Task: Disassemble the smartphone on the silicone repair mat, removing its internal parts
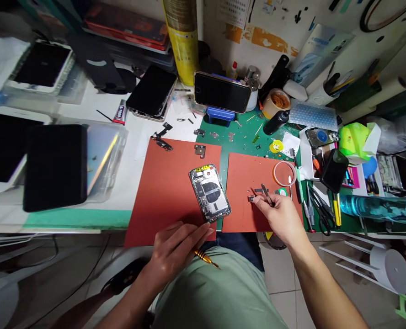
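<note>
Head view: left hand (pixel 175 244) loosely grips one screwdriver (pixel 206 258), right hand (pixel 284 218) pinches one component (pixel 251 198).

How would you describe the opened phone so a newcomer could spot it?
Start with the two red mats. Across the left mat's inner edge, by the left hand, lies the opened phone. Unlike the dark-screened phone propped behind it, its insides are bare, with yellow at the far end.

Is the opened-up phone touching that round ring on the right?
Apart. The head view shows a wide strip of red mat between the opened-up phone and the ring.
</note>
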A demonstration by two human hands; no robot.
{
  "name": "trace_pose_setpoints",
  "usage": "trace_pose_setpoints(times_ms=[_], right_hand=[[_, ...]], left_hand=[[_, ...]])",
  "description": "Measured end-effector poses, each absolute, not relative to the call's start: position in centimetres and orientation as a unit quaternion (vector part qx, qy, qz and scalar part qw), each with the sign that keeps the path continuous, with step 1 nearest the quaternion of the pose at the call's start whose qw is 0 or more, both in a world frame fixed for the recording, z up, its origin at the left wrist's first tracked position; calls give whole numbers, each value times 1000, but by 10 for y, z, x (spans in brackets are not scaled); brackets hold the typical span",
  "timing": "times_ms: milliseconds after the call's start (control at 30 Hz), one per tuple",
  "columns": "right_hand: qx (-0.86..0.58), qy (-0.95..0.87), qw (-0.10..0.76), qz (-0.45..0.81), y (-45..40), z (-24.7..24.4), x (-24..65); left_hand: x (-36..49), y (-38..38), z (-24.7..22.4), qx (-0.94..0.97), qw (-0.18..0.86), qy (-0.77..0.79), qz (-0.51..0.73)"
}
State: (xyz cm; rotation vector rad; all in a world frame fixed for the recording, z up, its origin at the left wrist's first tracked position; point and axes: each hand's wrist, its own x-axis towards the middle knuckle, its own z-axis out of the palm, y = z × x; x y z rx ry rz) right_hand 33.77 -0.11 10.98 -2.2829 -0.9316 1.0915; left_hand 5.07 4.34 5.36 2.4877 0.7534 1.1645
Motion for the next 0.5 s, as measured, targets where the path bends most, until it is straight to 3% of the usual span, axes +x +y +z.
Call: trace_pose_setpoints(times_ms=[500], right_hand=[[-866, -366, 177, 290, 6, 117, 318]], left_hand=[[47, 39, 46, 858, 164, 267, 408]])
